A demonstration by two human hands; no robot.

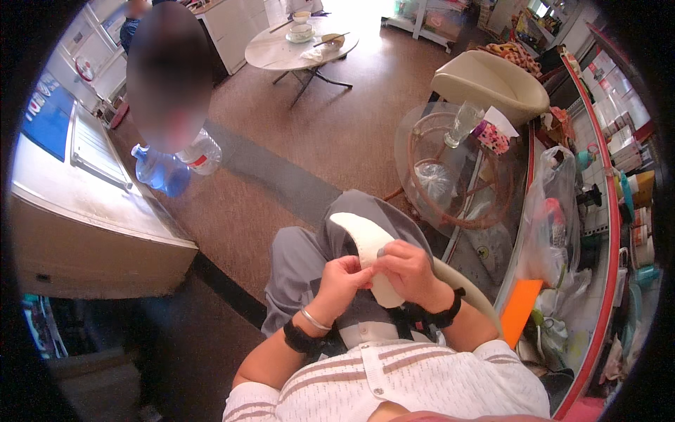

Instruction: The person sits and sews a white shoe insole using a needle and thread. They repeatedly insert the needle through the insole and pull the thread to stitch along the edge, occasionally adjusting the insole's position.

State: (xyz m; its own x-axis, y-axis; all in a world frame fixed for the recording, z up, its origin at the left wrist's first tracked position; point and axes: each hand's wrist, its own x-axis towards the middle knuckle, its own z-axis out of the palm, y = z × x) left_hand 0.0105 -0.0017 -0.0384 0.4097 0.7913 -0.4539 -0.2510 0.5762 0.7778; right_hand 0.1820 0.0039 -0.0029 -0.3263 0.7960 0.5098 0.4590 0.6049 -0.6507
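Note:
A cream insole lies slantwise over the grey trousers on my lap, with small marks like stitches along its left edge. My left hand pinches that left edge near the middle between thumb and fingers. From the right, my right hand closes over the insole, its fingertips meeting those of my left hand. A grey band, perhaps a ring or thimble, shows on a right finger. Any needle or thread between the fingertips is too small to tell.
A round glass table with a drinking glass and a tissue pack stands ahead right. Red-edged shelves line the right side. Water bottles stand on the floor left, near a white freezer and a blurred person.

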